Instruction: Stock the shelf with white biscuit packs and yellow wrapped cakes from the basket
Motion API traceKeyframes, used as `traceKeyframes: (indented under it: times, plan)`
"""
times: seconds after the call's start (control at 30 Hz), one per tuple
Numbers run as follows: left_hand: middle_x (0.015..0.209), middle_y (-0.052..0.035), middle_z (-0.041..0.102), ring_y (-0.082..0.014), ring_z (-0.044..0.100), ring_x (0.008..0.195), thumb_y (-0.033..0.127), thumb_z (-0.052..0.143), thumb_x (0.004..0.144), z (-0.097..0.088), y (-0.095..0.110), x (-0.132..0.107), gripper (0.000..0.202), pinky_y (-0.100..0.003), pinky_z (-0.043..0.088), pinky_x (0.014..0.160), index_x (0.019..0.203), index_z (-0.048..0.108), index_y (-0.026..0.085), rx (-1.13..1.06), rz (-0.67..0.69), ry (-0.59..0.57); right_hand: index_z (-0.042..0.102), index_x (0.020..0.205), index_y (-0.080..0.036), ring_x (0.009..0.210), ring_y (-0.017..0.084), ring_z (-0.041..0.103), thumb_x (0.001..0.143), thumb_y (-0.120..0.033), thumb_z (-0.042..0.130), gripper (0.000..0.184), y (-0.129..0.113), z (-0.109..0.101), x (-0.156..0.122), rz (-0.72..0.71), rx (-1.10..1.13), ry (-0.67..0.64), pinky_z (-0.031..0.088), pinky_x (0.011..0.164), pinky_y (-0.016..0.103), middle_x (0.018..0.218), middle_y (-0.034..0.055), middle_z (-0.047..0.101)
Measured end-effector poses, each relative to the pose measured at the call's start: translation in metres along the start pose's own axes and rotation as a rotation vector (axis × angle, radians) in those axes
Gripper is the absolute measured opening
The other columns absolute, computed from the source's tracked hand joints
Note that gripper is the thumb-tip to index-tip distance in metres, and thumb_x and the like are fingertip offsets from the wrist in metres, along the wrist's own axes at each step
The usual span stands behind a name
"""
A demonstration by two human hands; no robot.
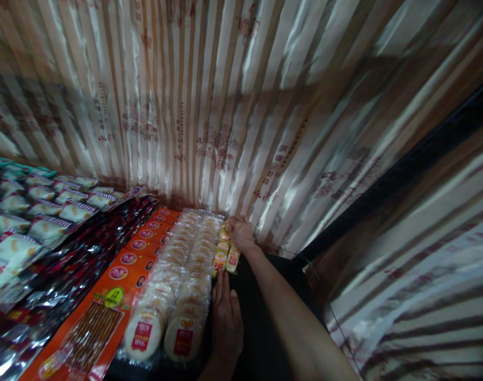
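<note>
Small yellow snack packets [220, 259] lie in two short rows on the black table. My right hand [240, 232] has reached over to their far end, fingers closed on a small yellow packet that they partly cover. Flat on the table at the near end is my left hand [227, 317], its fingers stretched forward and the tips touching the nearest packet. Just left of both hands run two rows of round white crackers [186, 330] in clear wrappers, overlapping one another.
Orange snack packs [128, 275] lie left of the crackers, then shiny dark red packets [54, 280] and white striped-top bags [48, 227]. A pleated, printed curtain [209, 106] hangs behind. A dark pole [400, 169] slants up on the right, with bare black tabletop [265, 312] beside my forearm.
</note>
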State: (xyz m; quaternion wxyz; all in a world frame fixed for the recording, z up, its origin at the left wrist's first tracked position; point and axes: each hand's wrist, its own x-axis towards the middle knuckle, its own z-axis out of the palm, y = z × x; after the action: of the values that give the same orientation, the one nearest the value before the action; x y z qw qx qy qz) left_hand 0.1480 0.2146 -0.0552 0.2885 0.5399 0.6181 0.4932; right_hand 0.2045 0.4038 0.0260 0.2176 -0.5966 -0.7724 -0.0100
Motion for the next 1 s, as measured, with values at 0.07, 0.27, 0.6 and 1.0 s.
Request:
traceKeyframes:
  times: [0.07,0.27,0.6,1.0]
  plan:
    - [0.142,-0.0116,0.034,-0.0202,0.027,0.133,0.027,0.026,0.092,0.000,-0.001,0.000,0.047,-0.041,0.024,0.110,0.135,0.035,0.011,-0.001,0.026,0.004,0.065,0.093,-0.020,0.104,0.020,0.047,0.081,-0.015,0.042,0.027,0.005,0.002,-0.003,-0.014,0.092,0.124,0.034,0.090,0.035,0.105,0.0065,0.062]
    - [0.141,-0.0129,0.036,-0.0200,0.028,0.133,0.024,0.027,0.092,0.001,-0.006,0.000,0.045,-0.041,0.026,0.109,0.134,0.036,0.011,-0.004,0.131,0.043,0.058,0.104,-0.013,0.100,0.021,0.052,0.081,-0.022,0.037,0.032,0.018,0.005,-0.045,0.145,0.296,0.446,0.040,0.091,0.038,0.104,0.0121,0.060]
    - [0.138,-0.0155,0.040,-0.0225,0.033,0.130,0.026,0.029,0.092,0.006,-0.013,-0.001,0.043,-0.044,0.028,0.106,0.130,0.043,0.012,-0.002,0.173,0.118,0.053,0.119,-0.012,0.109,0.025,0.050,0.079,-0.041,0.045,0.051,0.024,0.029,-0.118,0.339,0.476,0.253,0.041,0.093,0.042,0.118,0.0144,0.057]
    - [0.137,-0.0142,0.042,-0.0225,0.033,0.130,0.027,0.028,0.092,0.005,-0.012,0.000,0.043,-0.044,0.028,0.107,0.128,0.045,0.013,0.004,0.162,0.098,0.037,0.135,-0.016,0.131,0.020,0.031,0.085,-0.050,0.034,0.060,0.010,0.038,-0.086,0.331,0.665,0.105,0.022,0.109,0.041,0.140,0.0094,0.038]
